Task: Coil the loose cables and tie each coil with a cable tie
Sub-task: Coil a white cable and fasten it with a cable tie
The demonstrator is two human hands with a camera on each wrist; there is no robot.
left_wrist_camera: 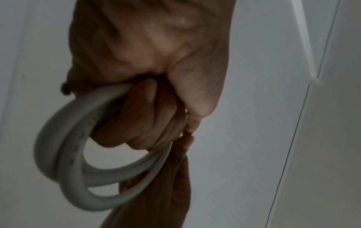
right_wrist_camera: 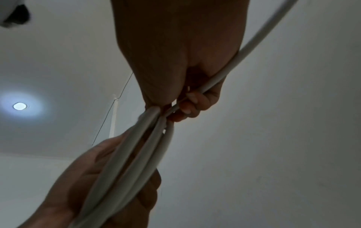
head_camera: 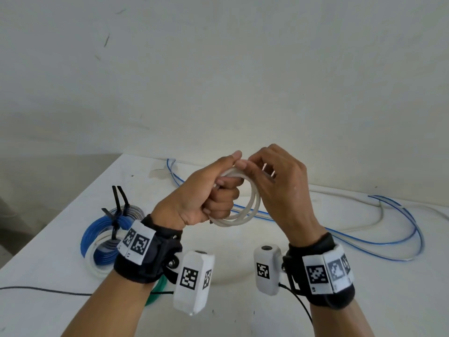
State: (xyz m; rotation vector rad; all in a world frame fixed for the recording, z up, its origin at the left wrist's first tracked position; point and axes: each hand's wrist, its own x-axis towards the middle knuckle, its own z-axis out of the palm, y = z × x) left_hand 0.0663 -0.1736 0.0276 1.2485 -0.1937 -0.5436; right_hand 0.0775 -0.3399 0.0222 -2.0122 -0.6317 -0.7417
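My left hand (head_camera: 206,193) clenches the coiled white round cable (head_camera: 245,215) – my right hand (head_camera: 277,181) pinches its top strand; tied blue-and-white cable bundles (head_camera: 102,239) lie at eight o'clock.

White table (head_camera: 243,312); pale wall (head_camera: 218,69); ceiling light (right_wrist_camera: 19,106).

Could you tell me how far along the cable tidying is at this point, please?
Done: a stack of blue and white coils on the table's left, bound with black cable ties. In hand: the left hand grips a white coil while the right hand feeds on another loop; no tie on it yet. Left: loose blue cable lies across the table.
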